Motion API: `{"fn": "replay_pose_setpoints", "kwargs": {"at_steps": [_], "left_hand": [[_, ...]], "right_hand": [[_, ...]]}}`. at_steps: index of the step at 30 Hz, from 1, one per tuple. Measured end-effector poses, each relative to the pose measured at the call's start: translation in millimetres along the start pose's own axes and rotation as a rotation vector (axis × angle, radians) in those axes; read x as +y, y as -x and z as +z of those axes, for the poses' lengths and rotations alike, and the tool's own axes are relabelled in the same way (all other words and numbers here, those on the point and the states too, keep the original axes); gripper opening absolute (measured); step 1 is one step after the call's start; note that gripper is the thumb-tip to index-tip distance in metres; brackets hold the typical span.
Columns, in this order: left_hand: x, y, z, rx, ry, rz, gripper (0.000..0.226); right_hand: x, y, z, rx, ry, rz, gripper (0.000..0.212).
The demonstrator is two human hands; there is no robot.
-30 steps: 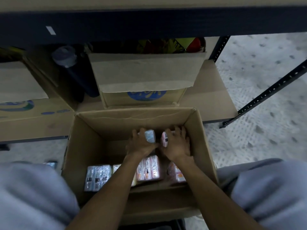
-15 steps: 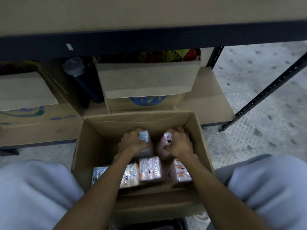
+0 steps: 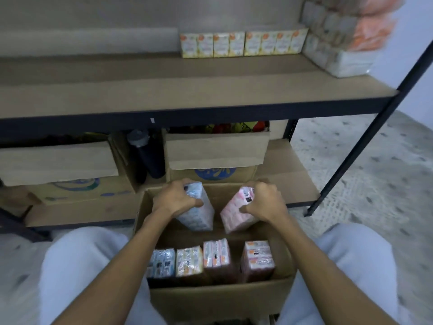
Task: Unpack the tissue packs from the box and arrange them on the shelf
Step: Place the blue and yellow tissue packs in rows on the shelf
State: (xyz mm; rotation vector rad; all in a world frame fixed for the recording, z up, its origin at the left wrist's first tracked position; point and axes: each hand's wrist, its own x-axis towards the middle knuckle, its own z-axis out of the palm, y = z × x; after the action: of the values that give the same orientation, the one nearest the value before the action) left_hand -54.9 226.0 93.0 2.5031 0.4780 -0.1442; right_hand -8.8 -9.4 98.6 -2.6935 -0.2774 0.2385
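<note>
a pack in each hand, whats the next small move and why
Probably raise both to the shelf and set them on the bare board left of the yellow packs: the left hand grips a blue pack, the right hand a pink pack, both held over the box.

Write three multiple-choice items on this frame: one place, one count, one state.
1. Where is the yellow pack row? A floor B back of the upper shelf C lap
2. How many unheld packs stand in the box? A two B seven C four
3. What are the left hand and right hand doing? A each gripping a pack B hanging empty C folding flaps
Key: B, it lines the shelf's rear; C, four in the near row; A, they grip the blue pack and the pink pack.
</note>
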Motion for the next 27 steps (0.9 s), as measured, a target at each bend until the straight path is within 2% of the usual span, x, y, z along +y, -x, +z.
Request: {"fn": "replay_pose_setpoints", "kwargs": {"at_steps": [11,21,27], "left_hand": [[36,49,-108,0.236,0.072,0.169,0.069],[71,94,-209,0.383,0.312,0.309,0.041],[80,111,-254,0.500,0.474,0.399,0.038]], "right_hand": [[-40,23,-112,0.270,-0.180,-0.197,0.055],[-75,58,-215,0.427,-0.529,-0.271,0.041],[-78,56,-250,0.488,-0.755,-0.312,0.043]]}}
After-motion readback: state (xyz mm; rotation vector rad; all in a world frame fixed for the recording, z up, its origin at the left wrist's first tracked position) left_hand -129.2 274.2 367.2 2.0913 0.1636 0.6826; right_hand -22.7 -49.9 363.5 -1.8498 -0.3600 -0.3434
